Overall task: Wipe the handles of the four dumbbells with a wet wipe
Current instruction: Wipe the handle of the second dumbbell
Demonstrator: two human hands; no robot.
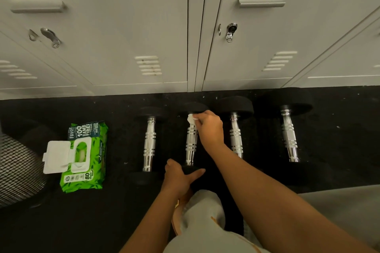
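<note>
Several black dumbbells with chrome handles lie side by side on the dark floor, running away from me. My right hand pinches a small white wet wipe against the far end of the second dumbbell's handle. My left hand rests on that dumbbell's near black head, thumb and index finger spread around it. The leftmost dumbbell lies to its left. Two more dumbbells lie to the right, one partly behind my right forearm and one farthest right.
A green wet-wipe pack with its white lid flipped open lies on the floor at the left. A black mesh bin stands at the left edge. Grey lockers line the back. My knee in light trousers is below.
</note>
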